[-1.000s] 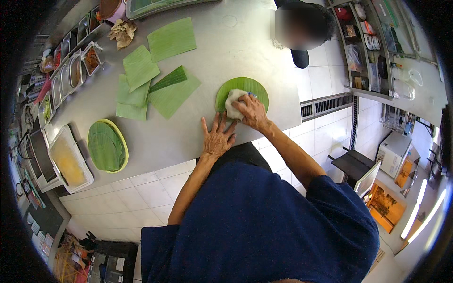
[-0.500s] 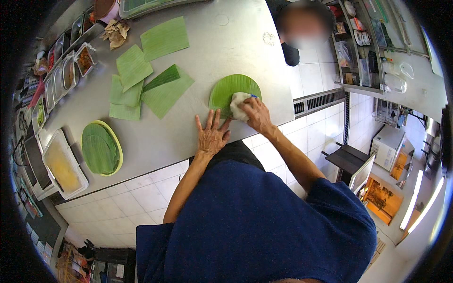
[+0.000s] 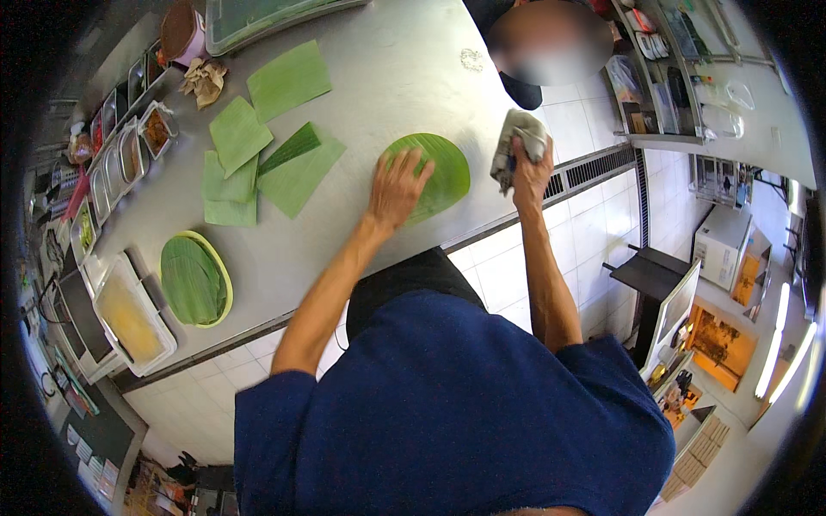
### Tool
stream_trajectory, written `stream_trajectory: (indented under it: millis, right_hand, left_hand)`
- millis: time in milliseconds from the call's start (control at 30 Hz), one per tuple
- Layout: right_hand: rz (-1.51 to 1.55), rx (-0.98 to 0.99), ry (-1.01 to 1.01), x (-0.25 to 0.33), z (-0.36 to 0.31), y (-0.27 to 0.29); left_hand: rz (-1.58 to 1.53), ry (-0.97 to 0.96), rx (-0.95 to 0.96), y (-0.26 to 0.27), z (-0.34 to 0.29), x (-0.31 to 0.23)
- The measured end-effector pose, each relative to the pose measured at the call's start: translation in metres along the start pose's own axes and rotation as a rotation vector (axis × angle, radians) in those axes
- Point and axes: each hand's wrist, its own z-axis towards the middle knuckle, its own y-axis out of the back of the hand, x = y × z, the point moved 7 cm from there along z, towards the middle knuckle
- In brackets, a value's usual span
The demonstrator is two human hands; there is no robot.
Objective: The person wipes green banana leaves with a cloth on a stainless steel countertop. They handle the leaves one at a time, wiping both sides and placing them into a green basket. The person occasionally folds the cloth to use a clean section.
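A rounded piece of banana leaf (image 3: pixel 447 172) lies on the steel table (image 3: pixel 379 95) in front of me. My left hand (image 3: pixel 397 187) rests over its left part, fingers slightly bent and apart, fingertips touching the leaf. Off the table's right edge, my right hand (image 3: pixel 532 168) is closed around a crumpled grey-white cloth (image 3: pixel 520 142), held up clear of the leaf. Farther left are several loose banana leaf pieces, including a square one (image 3: pixel 289 82) and a folded one (image 3: pixel 305 172). A stack of rounded leaves (image 3: pixel 191 279) sits on a yellow oval plate (image 3: pixel 225 292).
Metal containers of food (image 3: pixel 157 129) line the far left side. A white tray with yellowish contents (image 3: pixel 133 314) stands near the left table end. Crumpled brown paper (image 3: pixel 204 82) lies at the back. Another person (image 3: pixel 516 90) is beyond the table's right edge, near shelves (image 3: pixel 658 95).
My right hand has lifted the cloth off the leaf and moved right, past the table edge. My left hand has gone from the table's front onto the leaf.
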Motion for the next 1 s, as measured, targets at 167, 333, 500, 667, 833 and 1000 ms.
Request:
stream_trajectory:
  millis: [167, 333, 500, 667, 833, 1000]
  right_hand:
    - [1.065, -0.09, -0.641, -0.07, -0.055, 0.059]
    - [0.641, -0.002, -0.622, -0.092, -0.091, 0.071]
    - [-0.351, 0.414, 0.242, 0.005, -0.097, -0.047]
    - [-0.578, 0.831, 0.582, -0.008, -0.124, -0.179]
    - [-0.655, 0.914, 0.72, -0.008, -0.052, -0.241]
    - [-0.567, 0.717, 0.739, 0.024, -0.02, -0.229]
  left_hand:
    - [0.182, -0.109, 0.221, -0.025, 0.016, 0.025]
    - [0.08, 0.394, 0.386, -0.009, -0.064, 0.001]
    - [-0.102, 0.592, 0.269, -0.018, -0.095, -0.011]
    - [-0.06, 0.533, 0.196, -0.034, -0.108, 0.0]
    - [-0.012, 0.592, 0.106, -0.013, -0.103, -0.007]
    - [-0.018, 0.649, 0.162, -0.021, -0.098, -0.004]
